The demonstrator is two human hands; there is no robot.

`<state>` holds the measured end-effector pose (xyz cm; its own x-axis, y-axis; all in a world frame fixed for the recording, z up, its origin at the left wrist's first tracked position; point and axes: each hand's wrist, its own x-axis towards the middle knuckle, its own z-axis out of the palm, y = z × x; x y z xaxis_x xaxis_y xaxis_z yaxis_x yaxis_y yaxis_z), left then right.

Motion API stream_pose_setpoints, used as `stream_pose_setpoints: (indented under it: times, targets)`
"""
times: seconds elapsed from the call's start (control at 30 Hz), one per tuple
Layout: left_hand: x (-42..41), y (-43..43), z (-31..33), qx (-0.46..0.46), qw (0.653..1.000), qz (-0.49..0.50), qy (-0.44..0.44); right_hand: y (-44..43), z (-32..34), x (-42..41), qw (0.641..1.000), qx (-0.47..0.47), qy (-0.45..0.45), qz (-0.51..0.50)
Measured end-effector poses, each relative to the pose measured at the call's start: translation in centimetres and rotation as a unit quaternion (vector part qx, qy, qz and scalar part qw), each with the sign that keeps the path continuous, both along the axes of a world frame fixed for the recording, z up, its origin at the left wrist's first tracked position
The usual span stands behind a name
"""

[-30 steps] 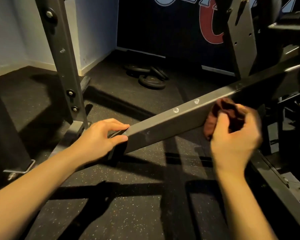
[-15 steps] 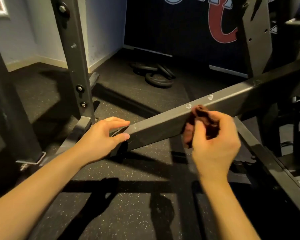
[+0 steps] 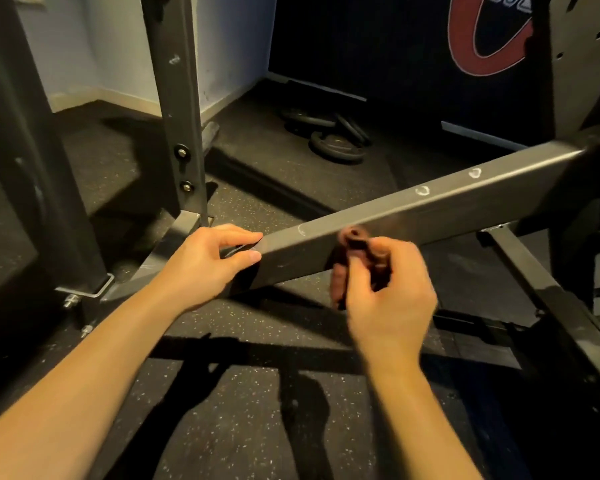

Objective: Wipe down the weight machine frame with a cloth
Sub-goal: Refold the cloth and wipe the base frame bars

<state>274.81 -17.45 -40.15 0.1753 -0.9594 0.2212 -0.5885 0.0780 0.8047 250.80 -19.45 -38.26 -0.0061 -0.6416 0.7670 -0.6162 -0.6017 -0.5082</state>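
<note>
A slanted bar [image 3: 430,216] of a weight machine frame is seen being wiped at the centre of the frame, in a gym with a speckled rubber floor [image 3: 257,410]. The bar's near end, left of centre, is gripped by the left hand [image 3: 205,265], thumb under and fingers curled over the top edge. A dark reddish cloth [image 3: 352,237] is bunched in the right hand [image 3: 388,292], just right of centre, and is pressed against the bar's near face; the hand is blurred, so the exact pinch cannot be made out. The step in hand is judged to be the wiping of this bar's side face, with the cloth close to the held end. The next move would seem to call for the cloth to be kept flat on the metal and carried along the bar, toward the pale marks [image 3: 423,191] on its top edge at right of centre, while the end is steadied. An upright post [image 3: 174,98] is seen at upper left, and weight plates [image 3: 336,140] lie on the floor at upper centre. No containers are seen in the frame.
</note>
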Motion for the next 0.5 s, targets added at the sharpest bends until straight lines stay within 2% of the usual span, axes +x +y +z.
stream_pose_setpoints:
  times: [0.07, 0.13, 0.17, 0.27, 0.37, 0.43, 0.5]
  targets:
    - [0.1, -0.2, 0.0, 0.000, 1.000, -0.001, 0.006, -0.6, 2.8, -2.0, 0.994, -0.038, -0.091, -0.051]
    - [0.2, -0.2, -0.1, 0.003, 1.000, -0.008, 0.017, -0.5, 3.0, -1.0, 0.992, -0.040, -0.111, -0.048]
    - [0.3, -0.2, -0.1, 0.004, 1.000, -0.013, 0.021, -0.2, 2.0, 0.4, 0.995, -0.032, -0.092, -0.023]
    - [0.9, -0.1, -0.4, 0.002, 1.000, -0.014, 0.021, 0.9, -3.5, 5.6, 0.995, 0.009, 0.069, 0.066]
    - [2.1, 0.5, -1.4, -0.004, 1.000, 0.011, 0.007, 1.7, -7.3, 8.7, 0.970, 0.052, 0.218, 0.095]
    - [2.7, 1.0, -1.8, 0.008, 1.000, 0.010, 0.014, 1.5, -6.4, 7.3, 0.974, 0.056, 0.201, 0.088]
    - [3.0, 0.9, -2.0, 0.013, 1.000, 0.010, 0.018, 0.9, -3.6, 4.5, 0.992, 0.030, 0.105, 0.059]
